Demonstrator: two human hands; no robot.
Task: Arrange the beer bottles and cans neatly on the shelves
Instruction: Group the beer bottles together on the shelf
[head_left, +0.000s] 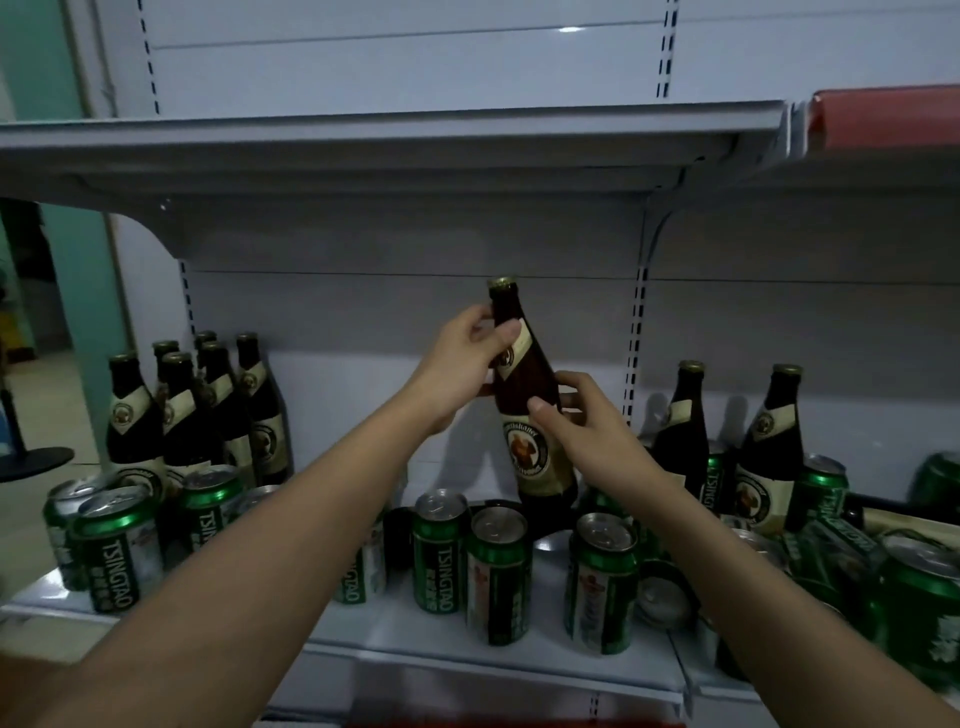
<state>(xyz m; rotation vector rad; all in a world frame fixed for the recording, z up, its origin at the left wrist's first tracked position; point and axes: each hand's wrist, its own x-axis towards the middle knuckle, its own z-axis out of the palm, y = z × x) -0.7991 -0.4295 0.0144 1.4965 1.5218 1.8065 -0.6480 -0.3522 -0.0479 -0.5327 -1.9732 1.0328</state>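
I have one brown bottle up off the shelf, dead centre of view and tilted a little, cap toward 12 o'clock. My left hand curls round its shoulder, thumb across the neck label; my right hand wraps the body from 3 o'clock, thumb pressed on the front just above the round label. Both hands are gripping, fingers curled rather than spread.

At 9 o'clock stands the bottle group, packed upright against the back. At 3 o'clock two more bottles stand among loose cans, some lying on their sides.

To do this well, I judge the bottle belongs with the group at 9 o'clock. I would carry it high enough that its base passes over the can tops below, keep it upright, and set it down beside the outermost bottle with the label facing out. My left forearm passes just above the cans at 8 o'clock, so I would lift rather than sweep. I should let go only once the base sits flat.
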